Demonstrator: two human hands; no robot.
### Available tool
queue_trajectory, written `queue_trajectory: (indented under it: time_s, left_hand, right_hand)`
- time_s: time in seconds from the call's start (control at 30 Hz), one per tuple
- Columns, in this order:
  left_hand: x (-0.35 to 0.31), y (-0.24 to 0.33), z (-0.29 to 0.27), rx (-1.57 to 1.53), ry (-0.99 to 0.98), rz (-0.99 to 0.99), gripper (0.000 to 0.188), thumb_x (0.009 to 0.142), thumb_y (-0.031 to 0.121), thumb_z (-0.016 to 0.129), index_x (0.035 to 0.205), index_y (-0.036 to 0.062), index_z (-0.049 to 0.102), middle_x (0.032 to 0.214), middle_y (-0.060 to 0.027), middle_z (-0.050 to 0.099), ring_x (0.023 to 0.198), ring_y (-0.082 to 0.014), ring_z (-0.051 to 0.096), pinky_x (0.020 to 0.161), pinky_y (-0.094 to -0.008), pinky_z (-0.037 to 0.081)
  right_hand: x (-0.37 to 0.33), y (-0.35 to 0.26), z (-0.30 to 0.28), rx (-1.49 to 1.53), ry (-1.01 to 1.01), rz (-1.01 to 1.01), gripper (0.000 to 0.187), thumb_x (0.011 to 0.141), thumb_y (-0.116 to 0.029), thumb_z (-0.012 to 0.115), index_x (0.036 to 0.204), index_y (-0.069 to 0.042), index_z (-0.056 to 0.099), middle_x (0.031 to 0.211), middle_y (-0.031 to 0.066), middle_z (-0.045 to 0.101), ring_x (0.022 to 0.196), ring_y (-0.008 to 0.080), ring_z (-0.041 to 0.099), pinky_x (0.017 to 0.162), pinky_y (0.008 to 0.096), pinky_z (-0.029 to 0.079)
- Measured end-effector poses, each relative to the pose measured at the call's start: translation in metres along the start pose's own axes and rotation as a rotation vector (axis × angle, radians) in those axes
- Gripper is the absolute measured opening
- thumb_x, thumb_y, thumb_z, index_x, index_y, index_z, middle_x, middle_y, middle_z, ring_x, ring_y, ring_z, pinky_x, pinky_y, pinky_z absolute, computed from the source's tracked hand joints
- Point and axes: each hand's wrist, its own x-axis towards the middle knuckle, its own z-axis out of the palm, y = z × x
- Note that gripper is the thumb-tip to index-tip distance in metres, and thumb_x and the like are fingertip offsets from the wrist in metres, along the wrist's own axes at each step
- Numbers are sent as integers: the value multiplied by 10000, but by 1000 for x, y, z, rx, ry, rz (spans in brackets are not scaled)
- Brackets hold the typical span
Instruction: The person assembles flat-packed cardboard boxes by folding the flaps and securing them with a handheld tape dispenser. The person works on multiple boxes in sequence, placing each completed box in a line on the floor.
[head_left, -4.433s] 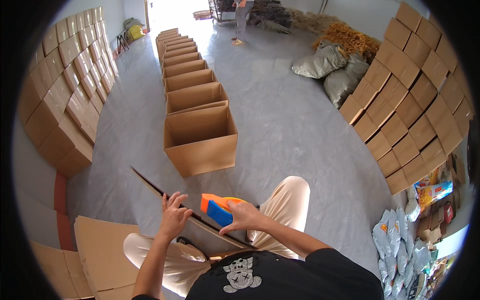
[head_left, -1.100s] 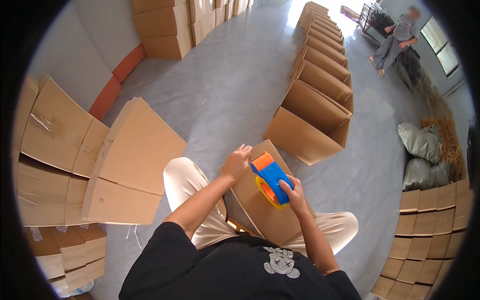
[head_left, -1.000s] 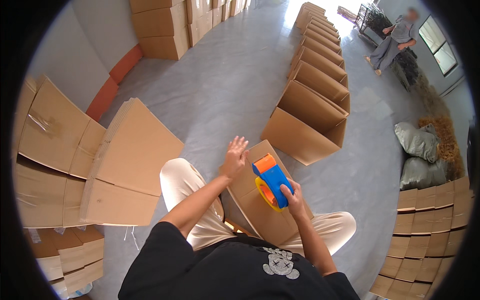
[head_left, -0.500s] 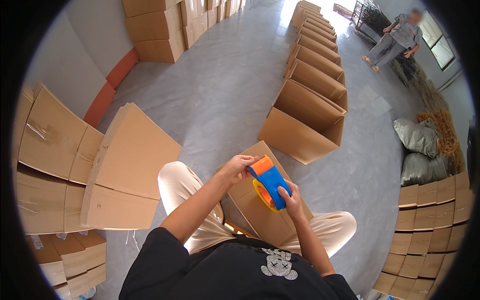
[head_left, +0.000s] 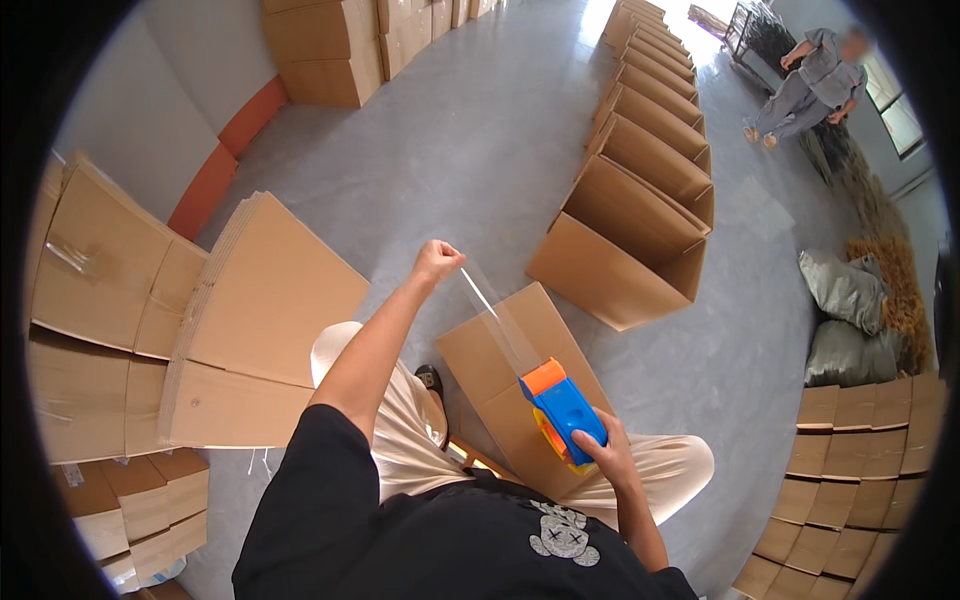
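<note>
A blue tape dispenser (head_left: 570, 415) with an orange front end and a yellow ring at its side is gripped in my right hand (head_left: 612, 450). From its orange end a strip of clear tape (head_left: 497, 312) runs taut, up and to the left. My left hand (head_left: 438, 260) pinches the free end of that strip, beyond the box's far edge. Under the dispenser a brown cardboard box (head_left: 480, 352) stands between my knees, with its closed top facing up. The stretched tape passes above the box's seam.
Open cardboard boxes (head_left: 620, 270) form a long row ahead to the right. Flat cardboard sheets (head_left: 270, 300) stand at my left, with stacked cartons (head_left: 840, 440) at the right. Grey sacks (head_left: 845, 290) lie by the right wall. A person in grey (head_left: 815, 85) stands far right.
My left hand has drawn the tape end forward and left, away from the dispenser. My right hand and the dispenser have moved back toward me, so a long strip now stretches between my hands.
</note>
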Motion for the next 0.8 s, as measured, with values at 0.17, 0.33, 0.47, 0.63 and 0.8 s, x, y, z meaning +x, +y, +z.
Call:
queue_trajectory:
  time_s: [0.17, 0.33, 0.47, 0.63, 0.8]
  left_hand:
    - [10, -88, 38, 116, -143, -230, 165, 748, 192, 727, 707, 59, 639, 640, -16, 598, 550, -89, 520, 477, -259, 418]
    - [-11, -122, 65, 378, -367, -215, 358, 807, 382, 674, 814, 24, 656, 695, -74, 634, 607, -157, 573, 559, -346, 471]
    - [-21, -185, 66, 1046, 42, 151, 474, 836, 493, 585, 974, 49, 680, 847, -127, 671, 783, -195, 620, 723, -339, 482]
    - [-48, -2, 49, 33, -481, -195, 499, 949, 454, 423, 944, 21, 671, 875, -94, 667, 835, -173, 601, 765, -332, 465]
    - [-90, 13, 61, 624, -212, 121, 591, 979, 433, 322, 848, -51, 634, 881, -235, 652, 886, -401, 599, 791, -447, 453]
  right_hand:
    - [2, 0, 4, 28, 36, 66, 401, 786, -314, 685, 956, 41, 605, 752, 69, 618, 668, 106, 575, 604, 251, 471]
    - [-2, 5, -1, 89, 56, 112, 411, 787, -323, 682, 964, 40, 604, 749, 68, 618, 666, 104, 575, 596, 251, 471]
    - [2, -5, 0, 54, 43, 75, 420, 783, -332, 682, 960, 41, 608, 750, 73, 619, 671, 108, 577, 601, 254, 471]
    - [2, 11, 1, 61, 79, 37, 419, 783, -342, 677, 937, 42, 614, 743, 69, 615, 662, 116, 574, 605, 256, 470]
    - [-14, 1, -5, 101, 13, 68, 492, 780, -393, 677, 1000, 42, 612, 801, 83, 615, 739, 110, 573, 665, 269, 468]
